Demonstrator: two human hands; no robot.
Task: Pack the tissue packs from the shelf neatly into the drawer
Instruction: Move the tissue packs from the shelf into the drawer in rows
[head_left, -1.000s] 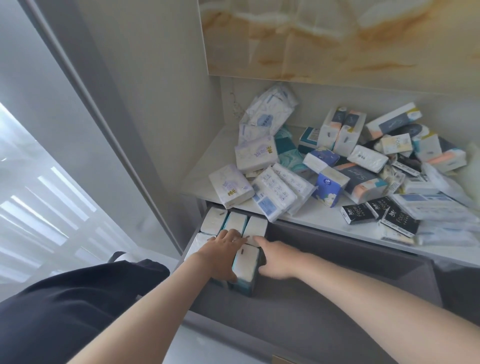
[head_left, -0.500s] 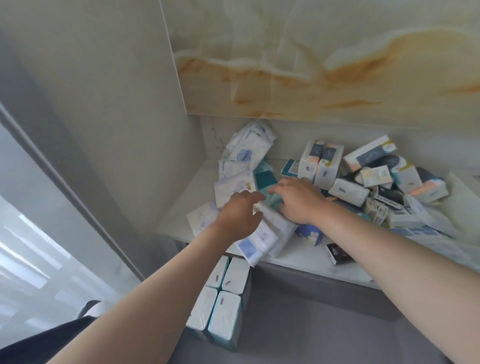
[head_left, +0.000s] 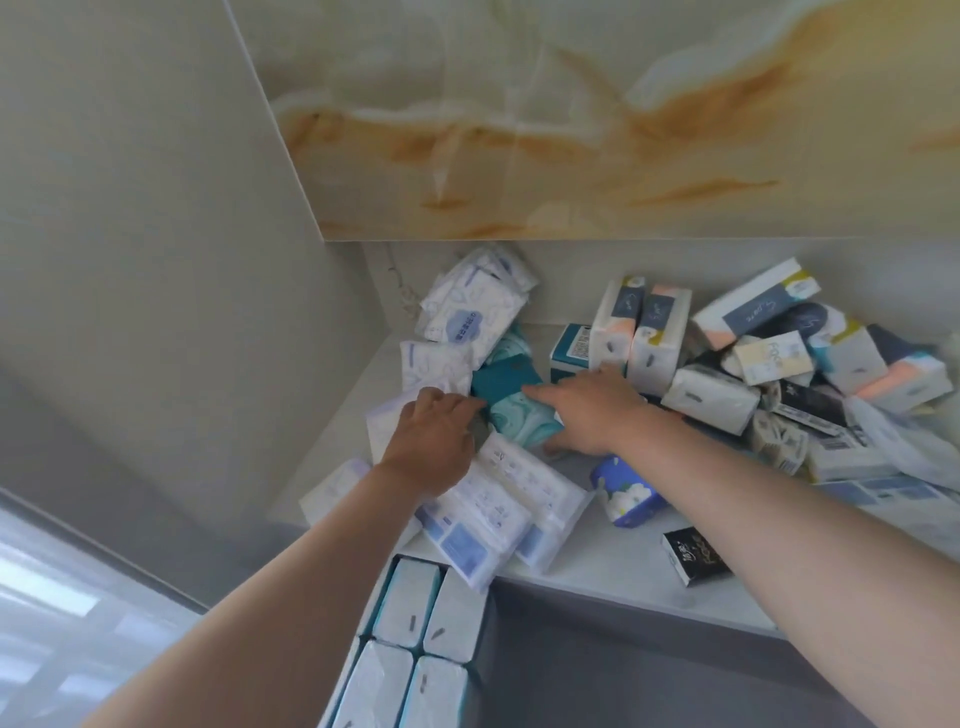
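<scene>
Both your hands are up on the white shelf (head_left: 597, 569), meeting at a teal pack (head_left: 511, 402) in the left part of the pile, just below a leaning white pack with a blue label (head_left: 467, 317). Your right hand (head_left: 589, 413) grasps the teal pack: its fingers lie over the top, the index finger stretched along the upper edge, and the thumb shows beneath the near side. Your left hand (head_left: 431, 441) sits at the pack's left end with its fingers bent toward it. The fingertips are hidden behind the knuckles, so I cannot tell whether it grips the pack or only touches it.

Under your left wrist two large white-and-blue packs (head_left: 498, 512) lie side by side, jutting over the shelf's front edge. Just beside your right forearm are a blue pack with white flowers (head_left: 623, 496) and, nearer the edge, a small black pack (head_left: 693, 553). The other loose tissue packs (head_left: 711, 397) are heaped to the right. Below, the grey drawer (head_left: 623, 670) stands open, with four white packs (head_left: 402, 605) set on end, two by two, at its left end.
</scene>
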